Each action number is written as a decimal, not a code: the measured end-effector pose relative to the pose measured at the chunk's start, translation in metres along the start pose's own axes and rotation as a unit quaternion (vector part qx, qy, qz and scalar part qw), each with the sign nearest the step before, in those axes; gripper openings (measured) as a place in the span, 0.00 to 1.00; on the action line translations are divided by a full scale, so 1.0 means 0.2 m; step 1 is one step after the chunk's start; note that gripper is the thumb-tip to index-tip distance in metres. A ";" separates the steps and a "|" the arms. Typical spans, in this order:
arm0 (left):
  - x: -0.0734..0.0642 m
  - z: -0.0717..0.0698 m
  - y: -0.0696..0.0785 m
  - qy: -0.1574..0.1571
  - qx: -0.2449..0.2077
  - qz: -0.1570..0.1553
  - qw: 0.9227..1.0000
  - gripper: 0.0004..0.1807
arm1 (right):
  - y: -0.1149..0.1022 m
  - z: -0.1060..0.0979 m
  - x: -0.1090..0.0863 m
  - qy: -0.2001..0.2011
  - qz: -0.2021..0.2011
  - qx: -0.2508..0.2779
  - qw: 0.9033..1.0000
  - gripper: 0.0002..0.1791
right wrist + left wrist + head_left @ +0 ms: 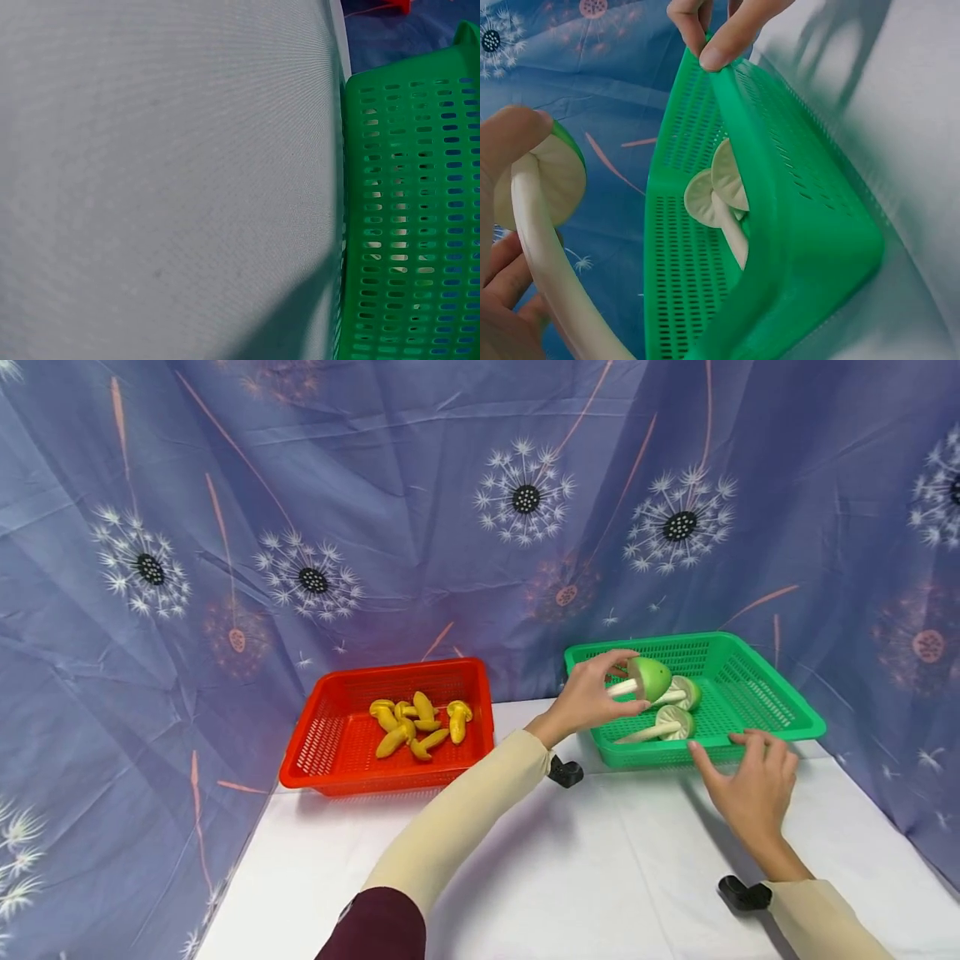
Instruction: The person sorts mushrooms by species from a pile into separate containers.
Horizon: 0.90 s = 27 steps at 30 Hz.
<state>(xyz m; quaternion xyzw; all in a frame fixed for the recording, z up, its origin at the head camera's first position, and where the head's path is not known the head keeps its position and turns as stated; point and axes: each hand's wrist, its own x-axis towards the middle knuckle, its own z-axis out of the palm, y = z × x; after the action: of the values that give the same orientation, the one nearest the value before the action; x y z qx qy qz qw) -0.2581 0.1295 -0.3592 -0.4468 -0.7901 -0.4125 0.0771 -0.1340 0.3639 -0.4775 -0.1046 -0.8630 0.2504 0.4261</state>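
Note:
My left hand (pixel 587 695) pinches a toy mushroom (pixel 651 678) with a green cap and white stem, above the left part of the green basket (pixel 750 693). In the left wrist view the thumb presses the cap's edge and the pale stem (pixel 544 247) hangs down. Lower in the basket lie more green-capped mushrooms (pixel 672 723), their pale undersides showing. My right hand (pixel 753 787) grips the basket's near rim; the left wrist view shows its thumb (pixel 718 54) on that rim. Only the basket's slotted side (pixel 420 217) shows in the right wrist view, not the hand.
To the left stands a red basket (pixel 300 758) with several yellow mushrooms (pixel 405 731) in it. Both baskets rest on a white-covered table (pixel 600 877), against a blue curtain (pixel 420 527) with dandelion prints.

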 end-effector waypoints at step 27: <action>0.16 0.34 -0.07 -0.063 0.075 -0.055 0.994 0.40 | 0.02 0.02 0.00 0.009 -0.022 -0.007 1.000 0.34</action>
<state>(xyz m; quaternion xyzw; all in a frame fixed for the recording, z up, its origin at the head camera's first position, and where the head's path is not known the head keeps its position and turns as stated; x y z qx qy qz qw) -0.2720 0.1948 -0.3956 -0.4206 -0.8454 -0.3271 0.0378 -0.1371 0.3652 -0.4811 -0.0908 -0.8629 0.2334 0.4389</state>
